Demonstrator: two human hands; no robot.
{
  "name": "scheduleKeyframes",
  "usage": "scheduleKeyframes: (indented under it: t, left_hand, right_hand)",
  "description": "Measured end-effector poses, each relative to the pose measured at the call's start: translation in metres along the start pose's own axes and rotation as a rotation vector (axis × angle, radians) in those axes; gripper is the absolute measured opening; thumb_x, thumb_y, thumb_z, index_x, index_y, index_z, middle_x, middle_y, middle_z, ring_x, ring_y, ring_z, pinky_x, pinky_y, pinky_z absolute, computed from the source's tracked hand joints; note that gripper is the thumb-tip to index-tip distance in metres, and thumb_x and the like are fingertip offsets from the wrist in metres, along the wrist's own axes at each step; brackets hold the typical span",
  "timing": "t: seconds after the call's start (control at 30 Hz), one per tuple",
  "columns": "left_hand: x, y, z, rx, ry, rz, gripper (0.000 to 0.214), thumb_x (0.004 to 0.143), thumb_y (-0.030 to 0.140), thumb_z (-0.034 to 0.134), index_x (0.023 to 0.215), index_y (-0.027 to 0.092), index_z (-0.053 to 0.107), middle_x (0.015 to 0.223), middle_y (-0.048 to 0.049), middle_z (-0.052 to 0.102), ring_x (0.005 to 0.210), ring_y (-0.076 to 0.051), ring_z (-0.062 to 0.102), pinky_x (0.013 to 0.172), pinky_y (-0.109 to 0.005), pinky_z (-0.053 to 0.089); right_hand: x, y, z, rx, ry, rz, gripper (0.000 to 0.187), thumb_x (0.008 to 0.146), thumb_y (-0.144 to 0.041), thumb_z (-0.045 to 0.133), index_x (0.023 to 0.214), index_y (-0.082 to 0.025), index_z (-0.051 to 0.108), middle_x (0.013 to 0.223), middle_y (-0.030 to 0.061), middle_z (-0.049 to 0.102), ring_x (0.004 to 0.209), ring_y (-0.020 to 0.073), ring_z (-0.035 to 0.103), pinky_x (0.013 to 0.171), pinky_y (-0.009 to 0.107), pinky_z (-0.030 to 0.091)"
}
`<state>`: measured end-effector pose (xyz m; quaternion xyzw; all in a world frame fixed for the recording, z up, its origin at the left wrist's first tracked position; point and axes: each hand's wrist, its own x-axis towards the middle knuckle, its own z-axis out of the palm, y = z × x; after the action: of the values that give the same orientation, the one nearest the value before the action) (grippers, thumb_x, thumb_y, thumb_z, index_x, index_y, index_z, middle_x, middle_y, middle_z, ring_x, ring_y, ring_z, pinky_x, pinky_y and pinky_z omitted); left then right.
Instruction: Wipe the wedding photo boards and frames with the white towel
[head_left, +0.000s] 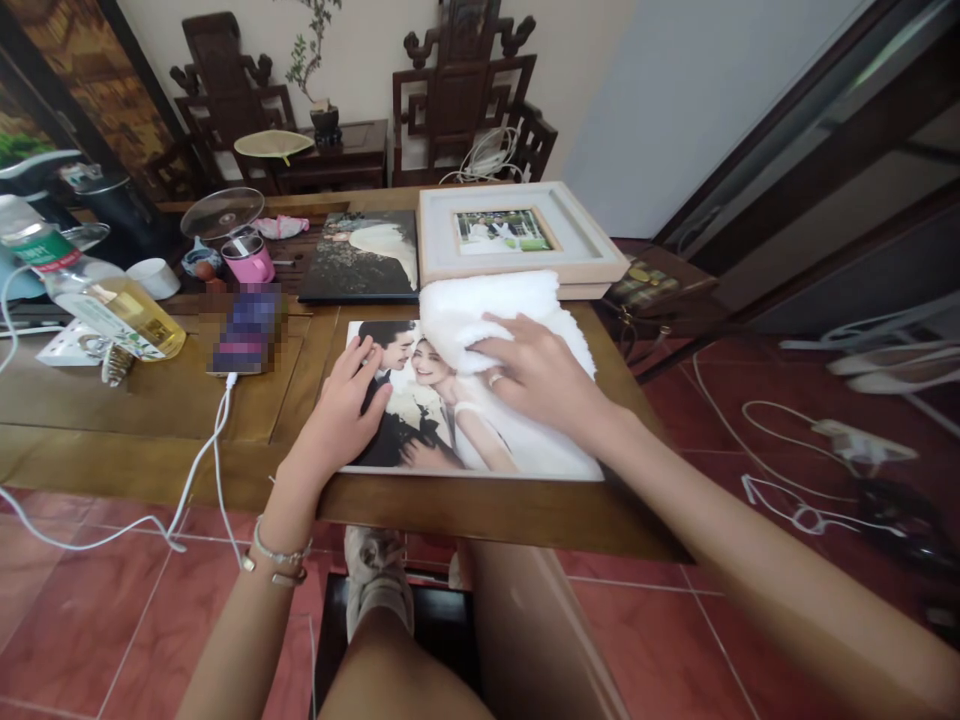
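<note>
A wedding photo panel (420,420) lies flat near the front edge of the wooden table, its picture facing up. My left hand (349,405) rests on the panel's left side with fingers spread and holds nothing. On the right part of the panel lies a fluffy white towel (487,300), which hides the panel's upper right. My right hand (529,375) is on the towel, fingers bent into its folds and gripping it. Behind the towel sits a light wooden picture frame (435,245) with a small photo inside. A dark photo panel (360,260) lies left of that frame.
To the left are a pixelated phone (247,330) on a white cable (217,430), a tilted drink bottle (112,300), a pink mug (251,262) and a white cup (154,278). Carved chairs (465,90) stand behind the table. A power strip (862,440) and cables lie on the red floor.
</note>
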<state>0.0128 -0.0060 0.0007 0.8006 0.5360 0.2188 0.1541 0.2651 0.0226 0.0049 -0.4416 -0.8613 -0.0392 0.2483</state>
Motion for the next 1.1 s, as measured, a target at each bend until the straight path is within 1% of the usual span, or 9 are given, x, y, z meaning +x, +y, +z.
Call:
scheduleKeyframes:
  t: [0.07, 0.17, 0.3, 0.4, 0.53, 0.67, 0.87, 0.97, 1.1]
  left_hand:
    - [0.002, 0.000, 0.001, -0.004, 0.006, 0.008, 0.052, 0.095, 0.030, 0.041, 0.142, 0.008, 0.040, 0.155, -0.0165, 0.031, 0.147, -0.026, 0.021, 0.118, -0.048, 0.024]
    - [0.007, -0.002, 0.003, -0.004, 0.012, 0.019, 0.052, 0.095, 0.030, 0.041, 0.142, 0.008, 0.040, 0.155, -0.0170, 0.031, 0.147, -0.026, 0.021, 0.118, -0.046, 0.024]
    - [0.014, -0.004, 0.005, 0.005, 0.007, 0.007, 0.053, 0.094, 0.030, 0.041, 0.142, 0.008, 0.040, 0.155, -0.0171, 0.032, 0.147, -0.026, 0.021, 0.117, -0.048, 0.026]
    - [0.016, -0.006, 0.005, 0.004, 0.017, 0.016, 0.052, 0.094, 0.031, 0.041, 0.142, 0.008, 0.040, 0.155, -0.0166, 0.033, 0.147, -0.026, 0.022, 0.117, -0.048, 0.026]
    - [0.013, -0.007, 0.005, 0.008, 0.022, 0.026, 0.051, 0.095, 0.030, 0.041, 0.141, 0.009, 0.041, 0.154, -0.0167, 0.033, 0.146, -0.026, 0.022, 0.118, -0.046, 0.025]
    - [0.006, -0.003, 0.002, 0.002, 0.012, 0.014, 0.052, 0.094, 0.030, 0.042, 0.142, 0.009, 0.040, 0.155, -0.0172, 0.032, 0.147, -0.026, 0.022, 0.119, -0.045, 0.023]
    - [0.002, 0.003, 0.004, 0.005, 0.005, 0.009, 0.053, 0.095, 0.030, 0.041, 0.142, 0.007, 0.039, 0.155, -0.0172, 0.032, 0.147, -0.026, 0.021, 0.119, -0.045, 0.023]
    - [0.004, 0.004, 0.006, 0.003, 0.001, -0.002, 0.054, 0.095, 0.030, 0.041, 0.142, 0.006, 0.039, 0.155, -0.0175, 0.032, 0.147, -0.026, 0.021, 0.119, -0.045, 0.023]
    - [0.005, 0.003, 0.004, -0.003, 0.001, 0.004, 0.053, 0.094, 0.030, 0.041, 0.142, 0.007, 0.039, 0.155, -0.0174, 0.031, 0.147, -0.026, 0.021, 0.119, -0.047, 0.023]
  right_hand:
    - [-0.006, -0.007, -0.001, -0.012, 0.005, -0.001, 0.041, 0.069, -0.005, 0.046, 0.101, -0.013, 0.071, 0.104, 0.0159, 0.072, 0.123, 0.0331, 0.054, 0.102, 0.055, 0.041]
    - [-0.020, -0.023, -0.009, 0.011, -0.004, -0.049, 0.036, 0.069, -0.006, 0.047, 0.094, -0.013, 0.072, 0.105, 0.0174, 0.072, 0.122, 0.0349, 0.055, 0.102, 0.057, 0.041]
    - [-0.039, -0.043, -0.022, 0.065, -0.046, -0.146, 0.034, 0.070, -0.005, 0.046, 0.087, -0.016, 0.072, 0.124, 0.0129, 0.065, 0.125, 0.0352, 0.052, 0.104, 0.059, 0.041]
    - [-0.044, -0.050, -0.024, 0.076, -0.049, -0.190, 0.033, 0.070, -0.004, 0.046, 0.087, -0.016, 0.072, 0.130, 0.0117, 0.062, 0.127, 0.0354, 0.049, 0.105, 0.060, 0.040]
    - [-0.035, -0.043, -0.018, 0.091, -0.048, -0.164, 0.038, 0.070, -0.004, 0.046, 0.094, -0.017, 0.072, 0.128, 0.0123, 0.063, 0.126, 0.0325, 0.051, 0.105, 0.057, 0.040]
    - [-0.012, -0.022, -0.008, 0.056, -0.032, -0.129, 0.037, 0.072, -0.008, 0.050, 0.100, -0.016, 0.072, 0.115, 0.0146, 0.070, 0.122, 0.0316, 0.055, 0.103, 0.053, 0.042]
    - [0.017, 0.004, 0.005, -0.006, -0.039, 0.013, 0.045, 0.069, -0.004, 0.047, 0.106, -0.015, 0.071, 0.103, 0.0148, 0.073, 0.116, 0.0316, 0.059, 0.094, 0.048, 0.048]
    - [0.016, 0.001, 0.010, -0.015, -0.010, 0.033, 0.045, 0.067, -0.004, 0.047, 0.104, -0.014, 0.072, 0.104, 0.0154, 0.072, 0.117, 0.0323, 0.058, 0.096, 0.050, 0.045]
    - [-0.001, -0.020, 0.004, -0.007, 0.014, 0.000, 0.041, 0.069, -0.006, 0.050, 0.103, -0.014, 0.071, 0.109, 0.0164, 0.071, 0.123, 0.0332, 0.054, 0.103, 0.055, 0.039]
